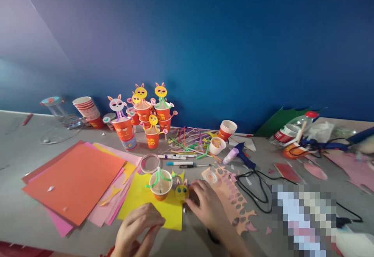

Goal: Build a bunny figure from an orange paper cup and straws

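Note:
My left hand (139,227) hovers low over the front edge of a yellow paper sheet (140,200), fingers curled and pinched together; I cannot see anything in them. My right hand (204,204) rests on the table with its fingers bent over a small yellow rabbit-face cutout (181,191). Just left of that face stands an orange paper cup (160,185) with green pipe-cleaner pieces in it. A peach sheet with punched holes (233,200) lies under and right of my right hand.
A stack of orange, pink and yellow paper (74,181) lies at left. Several finished cup rabbits (146,113) stand at the back, with stacked cups (87,111), pipe cleaners (189,138), markers (178,162), a tape ring (149,163), a glue gun (244,154) with its black cord, and a bottle (292,130).

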Available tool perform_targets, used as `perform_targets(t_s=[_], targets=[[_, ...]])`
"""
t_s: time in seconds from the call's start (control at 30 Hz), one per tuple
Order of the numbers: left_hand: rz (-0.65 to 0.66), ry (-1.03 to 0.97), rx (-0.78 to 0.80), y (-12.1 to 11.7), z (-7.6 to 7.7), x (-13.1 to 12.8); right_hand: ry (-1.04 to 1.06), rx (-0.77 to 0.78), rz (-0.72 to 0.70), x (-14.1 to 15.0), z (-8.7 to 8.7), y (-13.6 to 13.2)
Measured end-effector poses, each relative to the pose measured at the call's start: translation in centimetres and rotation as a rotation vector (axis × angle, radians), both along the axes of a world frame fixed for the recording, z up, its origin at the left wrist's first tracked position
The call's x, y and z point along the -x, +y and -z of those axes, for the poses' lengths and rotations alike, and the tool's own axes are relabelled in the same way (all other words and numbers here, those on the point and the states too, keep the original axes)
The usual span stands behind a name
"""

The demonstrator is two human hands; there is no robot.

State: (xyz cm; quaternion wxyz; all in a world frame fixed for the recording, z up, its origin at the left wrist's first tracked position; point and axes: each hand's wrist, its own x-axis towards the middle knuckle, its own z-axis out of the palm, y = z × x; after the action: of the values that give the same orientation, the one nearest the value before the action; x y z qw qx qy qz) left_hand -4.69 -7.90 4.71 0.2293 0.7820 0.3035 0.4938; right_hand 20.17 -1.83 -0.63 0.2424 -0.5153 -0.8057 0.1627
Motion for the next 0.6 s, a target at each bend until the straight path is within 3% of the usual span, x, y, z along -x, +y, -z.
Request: perform_targets(t_s=[0.17, 0.27, 0.37, 0.43, 0.53, 0.6], targets=[[-0.057, -0.041, -0.024, -0.2, 0.8, 0.5, -0.040, -0.039, 0.025, -1.1, -0.5, 0.7], [-0.265, -0.059, -0.050, 0.1, 1.6, 1.9, -0.049, -0.070, 0.011, -1.6, -0.6, 1.0], [-0.538, -0.032, 0.075, 2.0, 2.2, 4.4, -0.015, -0.072, -0.041, -1.8, -0.3, 1.1], [-0.592, 0.160, 0.154, 4.1, 2.6, 6.0, 0.012, -0.081, -0.070, -1.7, -0.2, 1.1], [-0.514, 0.548, 0.133, 7.6, 3.8, 7.4, 0.038, -0.136, -0.069, -1.4, -0.4, 1.3], [-0.474, 0.641, 0.101, 9.4, 4.9, 7.4, 0.057, -0.173, -0.055, -1.3, -0.8, 1.3]])
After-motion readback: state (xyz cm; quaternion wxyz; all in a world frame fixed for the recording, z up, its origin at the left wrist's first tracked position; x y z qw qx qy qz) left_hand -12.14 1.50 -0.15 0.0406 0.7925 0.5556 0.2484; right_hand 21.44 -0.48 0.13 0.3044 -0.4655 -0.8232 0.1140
